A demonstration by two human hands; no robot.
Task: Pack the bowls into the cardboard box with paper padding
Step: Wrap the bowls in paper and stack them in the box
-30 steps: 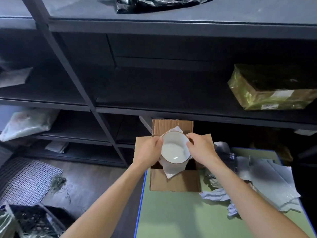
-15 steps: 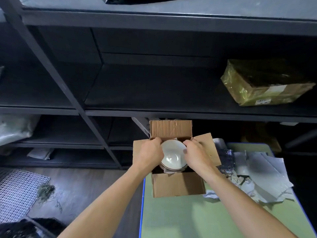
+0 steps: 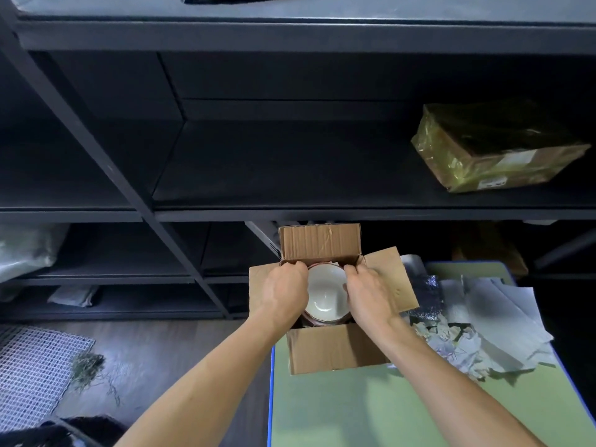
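An open cardboard box (image 3: 335, 348) stands at the far left corner of the green table, flaps spread. Inside it a white bowl (image 3: 325, 295) with a brown rim sits mouth up, on top of what looks like another bowl's rim. My left hand (image 3: 283, 293) curls over the bowl's left edge and my right hand (image 3: 366, 295) curls over its right edge, fingers reaching down inside the box. A bit of white paper padding (image 3: 333, 262) shows behind the bowl.
A heap of crumpled and flat paper sheets (image 3: 483, 324) lies right of the box on the green table (image 3: 354, 414). Dark metal shelving (image 3: 225, 214) rises behind; a taped parcel (image 3: 493, 146) sits on it. Floor and a wire mesh (image 3: 32, 375) lie left.
The bowl, held above the box with paper under it a second ago, has gone down into the box. Both hands followed it down and stay on its edges.
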